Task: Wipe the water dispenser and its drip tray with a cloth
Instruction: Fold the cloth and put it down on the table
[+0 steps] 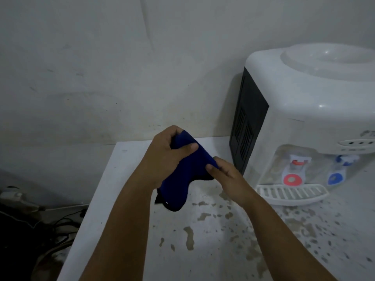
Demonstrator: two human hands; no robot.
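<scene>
The water dispenser [300, 110] runs off the right edge, so its right side and part of the top basin are cut. The label text above the taps is way too blurry to read. The left hand [164, 157] covers the upper end of the blue cloth [182, 175], and its fingers are tucked out of sight behind it. The cables [67, 220] on the dark floor at the lower left are just murk.

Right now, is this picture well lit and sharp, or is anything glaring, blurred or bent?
Head view: dim, bluish light; small glints on the water dispenser; soft shadow under the blue cloth on the stained white table; the wide lens bends the table's edges; dark floor corner with cables barely readable; overall slightly soft.
</scene>
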